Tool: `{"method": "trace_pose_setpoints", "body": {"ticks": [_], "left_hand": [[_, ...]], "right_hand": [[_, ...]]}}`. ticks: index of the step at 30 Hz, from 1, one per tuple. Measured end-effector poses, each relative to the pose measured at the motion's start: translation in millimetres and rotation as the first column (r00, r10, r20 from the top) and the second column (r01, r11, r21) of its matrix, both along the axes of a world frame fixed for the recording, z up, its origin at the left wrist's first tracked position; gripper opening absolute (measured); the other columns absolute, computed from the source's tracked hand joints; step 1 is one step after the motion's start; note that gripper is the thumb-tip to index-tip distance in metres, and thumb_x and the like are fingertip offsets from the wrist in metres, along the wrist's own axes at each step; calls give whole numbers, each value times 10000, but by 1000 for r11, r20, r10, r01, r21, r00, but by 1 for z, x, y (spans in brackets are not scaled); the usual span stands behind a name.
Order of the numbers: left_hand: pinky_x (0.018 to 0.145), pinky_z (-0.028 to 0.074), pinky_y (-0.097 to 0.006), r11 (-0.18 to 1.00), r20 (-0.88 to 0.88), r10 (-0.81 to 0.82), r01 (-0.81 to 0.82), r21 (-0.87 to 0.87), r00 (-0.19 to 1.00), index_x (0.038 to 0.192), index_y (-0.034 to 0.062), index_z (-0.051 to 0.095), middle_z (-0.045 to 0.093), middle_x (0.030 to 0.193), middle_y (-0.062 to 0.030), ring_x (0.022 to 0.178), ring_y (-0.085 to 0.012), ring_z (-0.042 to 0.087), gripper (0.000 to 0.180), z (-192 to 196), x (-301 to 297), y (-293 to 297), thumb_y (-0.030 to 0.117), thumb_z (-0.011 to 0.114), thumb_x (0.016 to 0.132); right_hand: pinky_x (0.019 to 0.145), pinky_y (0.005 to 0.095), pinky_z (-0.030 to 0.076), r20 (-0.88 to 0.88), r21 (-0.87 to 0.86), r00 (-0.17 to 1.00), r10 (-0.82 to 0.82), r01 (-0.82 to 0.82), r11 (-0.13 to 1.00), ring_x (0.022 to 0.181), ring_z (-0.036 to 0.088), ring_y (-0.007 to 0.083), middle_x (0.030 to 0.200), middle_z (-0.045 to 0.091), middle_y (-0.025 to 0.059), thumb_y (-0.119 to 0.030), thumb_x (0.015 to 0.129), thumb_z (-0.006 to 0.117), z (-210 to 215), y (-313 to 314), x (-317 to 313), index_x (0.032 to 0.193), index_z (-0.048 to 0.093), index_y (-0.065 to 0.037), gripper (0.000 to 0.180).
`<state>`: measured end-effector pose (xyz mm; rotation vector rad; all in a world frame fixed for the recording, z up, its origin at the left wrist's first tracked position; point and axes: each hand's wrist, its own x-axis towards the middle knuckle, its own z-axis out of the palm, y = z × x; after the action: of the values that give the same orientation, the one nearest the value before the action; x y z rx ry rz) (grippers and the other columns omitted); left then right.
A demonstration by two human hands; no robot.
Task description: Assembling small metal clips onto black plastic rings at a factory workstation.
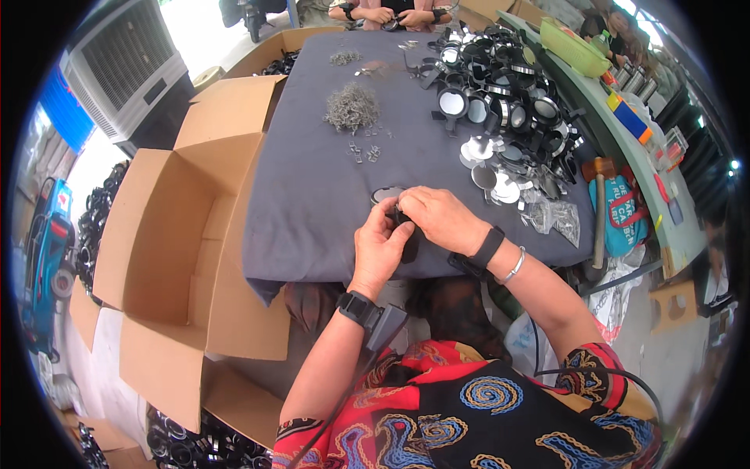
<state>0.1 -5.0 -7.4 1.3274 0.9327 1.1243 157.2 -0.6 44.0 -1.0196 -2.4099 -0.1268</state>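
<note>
Near the front edge of the grey cloth-covered table (305,180), my left hand (378,246) and my right hand (444,220) meet around a black round part with a pale disc face (386,195). The left fingers wrap it from below. My right fingertips pinch at its edge, and whatever small piece they may have there is hidden. Beyond my hands lie a few loose metal clips (373,153) and a larger heap of clips (351,108). To the right are loose silver discs (504,186) and a big pile of black round parts (508,102).
An open cardboard box (168,234) stands left of the table. A plastic bag of small pieces (553,219) lies at the right edge, near a hammer (600,195) and a blue bag (625,219). Another person's hands (394,17) work at the far end.
</note>
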Motion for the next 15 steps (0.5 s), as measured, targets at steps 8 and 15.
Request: {"method": "trace_pose_setpoints", "body": {"ticks": [8, 15], "left_hand": [[591, 457, -229, 995, -21, 92, -93, -27, 996, 1068, 35, 594, 613, 675, -37, 596, -67, 535, 195, 6, 4, 0, 67, 579, 876], [394, 378, -209, 982, 15, 140, -141, 124, 990, 1072, 29, 594, 477, 586, 41, 461, -25, 427, 174, -3, 6, 1, 68, 533, 914]], "right_hand": [[698, 361, 522, -102, -128, 990, 96, -109, 986, 828, 635, 307, 887, 625, 144, -50, 845, 567, 4, 5, 9, 910, 562, 8, 87], [663, 308, 509, -478, -595, 787, -390, 37, 803, 759, 649, 218, 787, 641, 151, -102, 901, 556, 9, 78, 17, 980, 615, 28, 163]]}}
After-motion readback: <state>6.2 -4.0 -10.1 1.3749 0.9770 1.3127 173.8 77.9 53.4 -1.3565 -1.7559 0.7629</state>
